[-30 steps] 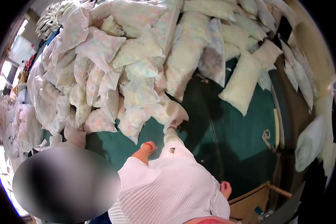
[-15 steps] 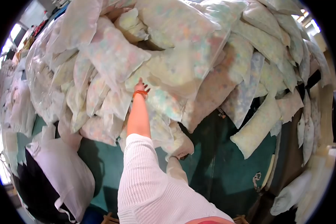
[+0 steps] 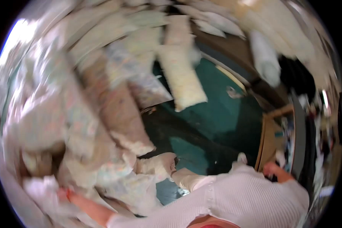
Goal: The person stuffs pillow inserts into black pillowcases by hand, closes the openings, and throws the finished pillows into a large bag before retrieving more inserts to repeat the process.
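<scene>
My left hand (image 3: pixel 64 194), with a red band at the wrist, reaches to the lower left against a pinkish-white bag (image 3: pixel 41 187). Blur smears its fingers, so I cannot tell whether they grip it. My right hand (image 3: pixel 271 169) is beside my body at the right, fingers curled in, with nothing visible in it. It is near a wooden-framed box (image 3: pixel 261 146). Large translucent bags with pale, multicoloured filling are heaped around my left arm; one long bag (image 3: pixel 121 110) slopes down to the floor.
A narrow yellowish bag (image 3: pixel 182 81) hangs over the green floor (image 3: pixel 216 129) ahead. A small crumpled scrap (image 3: pixel 233 92) lies on the floor near a pale strip (image 3: pixel 231 78). White rolled material (image 3: pixel 265 59) and a black bundle (image 3: pixel 298 78) stand at the upper right.
The view has swung right, so the bag heap now lies to the left. My left arm has gone from the centre to the lower left. My right hand has come into view.
</scene>
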Available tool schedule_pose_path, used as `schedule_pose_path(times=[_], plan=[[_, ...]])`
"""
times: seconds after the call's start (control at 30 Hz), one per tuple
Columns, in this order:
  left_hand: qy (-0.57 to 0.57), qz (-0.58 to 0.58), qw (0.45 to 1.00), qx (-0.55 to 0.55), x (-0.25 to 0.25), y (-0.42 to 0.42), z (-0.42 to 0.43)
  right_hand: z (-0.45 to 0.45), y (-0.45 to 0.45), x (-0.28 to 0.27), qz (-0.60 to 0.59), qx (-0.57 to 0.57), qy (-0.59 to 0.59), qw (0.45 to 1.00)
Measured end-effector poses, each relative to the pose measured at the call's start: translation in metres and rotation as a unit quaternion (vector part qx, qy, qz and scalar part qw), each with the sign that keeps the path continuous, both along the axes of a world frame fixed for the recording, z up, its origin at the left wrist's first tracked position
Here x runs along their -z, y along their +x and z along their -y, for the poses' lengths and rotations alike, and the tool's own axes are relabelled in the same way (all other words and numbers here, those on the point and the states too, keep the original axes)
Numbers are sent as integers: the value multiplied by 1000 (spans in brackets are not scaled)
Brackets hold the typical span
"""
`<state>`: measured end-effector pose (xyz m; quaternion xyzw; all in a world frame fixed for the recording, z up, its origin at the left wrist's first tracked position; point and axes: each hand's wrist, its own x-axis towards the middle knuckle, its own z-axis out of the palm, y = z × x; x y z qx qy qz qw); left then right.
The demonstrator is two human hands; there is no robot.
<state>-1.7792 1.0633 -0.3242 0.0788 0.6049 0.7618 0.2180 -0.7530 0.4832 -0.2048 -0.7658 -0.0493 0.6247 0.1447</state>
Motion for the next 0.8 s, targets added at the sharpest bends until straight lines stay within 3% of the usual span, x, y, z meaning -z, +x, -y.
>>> schedule_pose_path(times=[0.03, 0.07, 0.2, 0.27, 0.33, 0.47, 0.5, 0.53, 0.6, 0.67, 0.73, 0.77, 0.8], plan=[[-21, -20, 999, 27, -21, 39, 0, 34, 10, 33, 18, 52, 6, 998], [-42, -39, 997, 58, -43, 78, 5, 27, -14, 30, 106, -23, -52, 993], [-84, -102, 969, 209, -121, 243, 33, 2, -58, 37, 107, 62, -62, 990], [-84, -125, 941, 302, -155, 336, 47, 10, -62, 55, 88, 88, 20, 992], [-73, -144, 900, 404, -183, 441, 62, 20, -58, 89, 42, 127, 58, 989], [-72, -217, 755, 614, -227, 670, 114, 59, -34, 126, 126, 152, 132, 971], [41, -70, 779, 622, -231, 757, 161, 81, -25, 139, 205, 94, 162, 961], [68, -62, 746, 659, -232, 823, 182, 107, -8, 148, 288, 36, 184, 939], [121, -104, 666, 728, -245, 933, 199, 150, 13, 142, 233, 256, 180, 921], [219, -174, 578, 767, -259, 1043, 212, 190, 35, 127, 238, 324, 177, 898], [468, -346, 467, 666, -270, 1154, 221, 223, 53, 96, 287, 461, 214, 812], [537, -353, 419, 641, -284, 1217, 242, 245, 67, 95, 302, 464, 264, 790], [578, -325, 375, 647, -296, 1275, 264, 250, 78, 61, 273, 564, 330, 706]])
